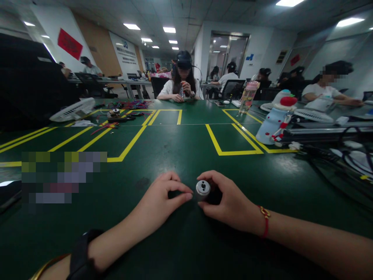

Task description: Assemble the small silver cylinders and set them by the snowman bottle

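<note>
A small silver cylinder that looks like a motor (203, 188) stands upright on the green table, its round end face up with dark holes in it. My right hand (229, 198) wraps around it from the right, thumb at the near side and fingers at the far side. Just left of the motor is my left hand (167, 194), its thumb and forefinger brought together in a pinch. The tips point toward the motor, a little apart from it. Whatever lies between them, if anything, is too small to make out.
Yellow tape lines (240, 153) mark the green table (175, 155). Wires and parts (116, 112) lie at the far left beside a white fan (74, 110). A blue bottle (269, 124), a clear bottle (249, 97) and black cables (332, 167) are on the right. A person (183, 83) sits opposite.
</note>
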